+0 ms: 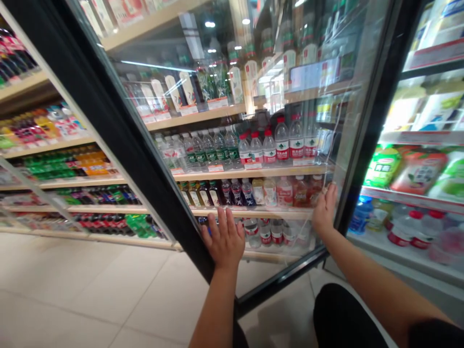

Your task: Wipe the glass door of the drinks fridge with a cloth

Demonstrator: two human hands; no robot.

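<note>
A glass cooler door [261,270] with a black frame [145,159] stands swung out in front of me. My left hand [225,239] is open on the lower left of the pane, fingers spread, its thumb side by the black frame. Toward the other side, my right hand [324,210] is stretched out flat against the glass close to the right-hand frame, fingers pointing up. Neither hand shows an object in it. Whether thin pale streaks beside my right hand are reflections or something on the glass, I cannot tell.
Through the glass, shelves hold water bottles [255,147] and dark drinks [237,191]. On the right, the lit cooler interior holds green and orange drink bottles [418,169]. Bottled drinks [105,164] fill shelves at left. Pale floor tiles [90,290] and my black-clothed knee [344,319] lie below.
</note>
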